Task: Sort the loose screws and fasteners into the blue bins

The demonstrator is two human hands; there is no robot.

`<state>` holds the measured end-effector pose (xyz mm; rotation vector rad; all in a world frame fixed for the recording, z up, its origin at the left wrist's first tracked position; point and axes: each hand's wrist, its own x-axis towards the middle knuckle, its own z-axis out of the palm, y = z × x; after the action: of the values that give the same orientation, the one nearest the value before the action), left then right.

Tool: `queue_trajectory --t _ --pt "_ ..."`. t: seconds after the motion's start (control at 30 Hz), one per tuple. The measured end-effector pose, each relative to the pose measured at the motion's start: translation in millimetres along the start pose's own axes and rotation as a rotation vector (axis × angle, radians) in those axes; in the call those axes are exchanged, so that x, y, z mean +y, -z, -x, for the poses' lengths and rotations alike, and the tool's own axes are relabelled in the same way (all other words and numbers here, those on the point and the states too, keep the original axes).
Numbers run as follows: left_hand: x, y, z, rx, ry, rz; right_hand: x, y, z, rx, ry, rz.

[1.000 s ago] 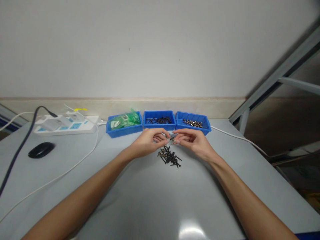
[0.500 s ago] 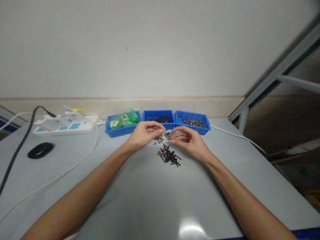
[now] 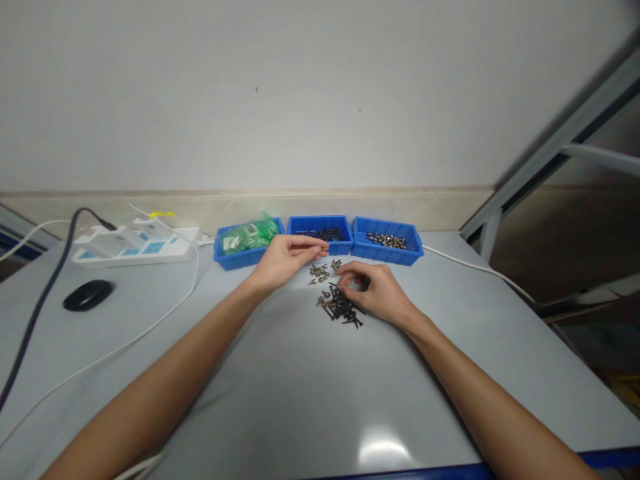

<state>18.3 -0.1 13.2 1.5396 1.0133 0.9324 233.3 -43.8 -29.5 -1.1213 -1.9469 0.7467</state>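
Note:
My left hand [image 3: 287, 261] hovers in front of the middle blue bin, thumb and fingers pinched together. Whatever its fingertips hold, if anything, is too small to make out. Over the upper right edge of a pile of dark screws [image 3: 341, 308] is my right hand [image 3: 376, 288], its fingers curled and thumb drawn in. What lies between those fingertips is hidden. Just beyond the dark pile, between my hands, is a small group of silvery screws [image 3: 319, 272]. A few shiny pieces also lie at the left edge of the dark pile.
Three blue bins line the wall: the left bin [image 3: 220, 259] with a green plastic bag [image 3: 253, 235], the middle bin [image 3: 340, 248] with dark screws, the right bin [image 3: 387, 253] with shiny screws. Left are a power strip [image 3: 175, 252], a black mouse [image 3: 89, 295] and cables.
My right hand has moved toward me onto the dark screws, its fingers curling in. My left hand has lifted slightly away from the silvery screws. The view has shifted a little.

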Motion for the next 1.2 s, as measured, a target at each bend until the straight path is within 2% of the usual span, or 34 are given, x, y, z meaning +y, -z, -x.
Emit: queue_trajectory --t 0.1,0.2,0.33,0.5,0.73,0.87,0.97,1.1,1.2 --pt "2 -1.3 3 -0.122 -0.002 -0.14 1 2 -1 0.059 -0.05 -0.107" --pt "0 -3.3 6 -0.219 -0.089 -0.263 1 5 -2 0.079 -0.114 -0.259" --pt "-3 -7.8 7 -0.247 -0.199 -0.342 1 11 -4 0.1 -0.192 -0.451" --pt "-6 -16.1 8 -0.225 -0.17 -0.241 0 14 -4 0.093 -0.279 -0.646" --pt "-9 -18.7 8 -0.205 -0.055 -0.001 -2 12 -3 0.082 -0.287 -0.739" --pt "-5 -13.8 5 -0.108 -0.026 0.036 1 16 -4 0.087 -0.26 -0.61" --pt "-4 -8.0 0 -0.026 -0.064 0.06 2 22 -3 -0.001 -0.157 -0.351" --pt "-8 -2.1 -5 -0.025 -0.077 0.029 1 26 1 -0.143 0.011 -0.012" --pt "-10 -1.1 -4 -0.043 -0.095 -0.018 1 23 2 -0.176 0.04 0.052"
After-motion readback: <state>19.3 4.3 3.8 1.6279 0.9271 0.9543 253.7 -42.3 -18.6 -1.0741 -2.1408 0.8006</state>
